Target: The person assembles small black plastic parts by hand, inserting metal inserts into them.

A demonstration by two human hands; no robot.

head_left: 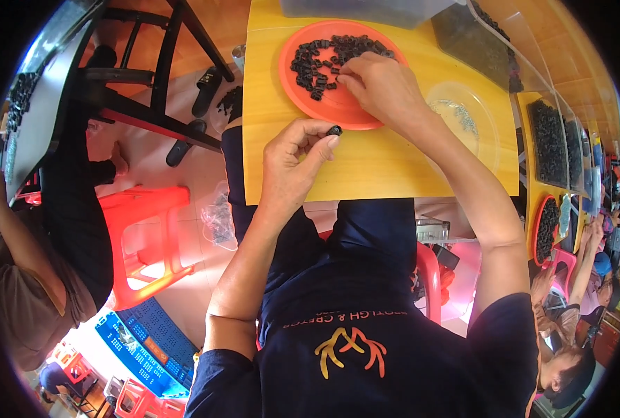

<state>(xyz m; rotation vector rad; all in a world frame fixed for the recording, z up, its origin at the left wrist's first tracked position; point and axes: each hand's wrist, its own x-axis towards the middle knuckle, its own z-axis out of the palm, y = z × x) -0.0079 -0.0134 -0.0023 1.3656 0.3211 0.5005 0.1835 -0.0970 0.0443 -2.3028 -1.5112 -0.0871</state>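
My left hand (289, 164) is raised over the near part of the yellow table (268, 83). Its thumb and index finger pinch a small black cylindrical part (334, 130) with a hole in its end. Across the orange-red plate (334, 111) reaches my right hand (379, 87), its fingers closed together low among the loose black parts (317, 52). Whether a part is between those fingertips is hidden. Right of the plate, partly behind my right forearm, lies a clear round dish (492, 104) holding small shiny metal pieces (463, 118).
A translucent bin (358, 7) stands at the table's far edge, and a clear-walled container (470, 42) at the far right. To the left are a dark wooden chair (135, 76), a red stool (142, 209) and a blue crate (142, 341). Other people sit at both sides.
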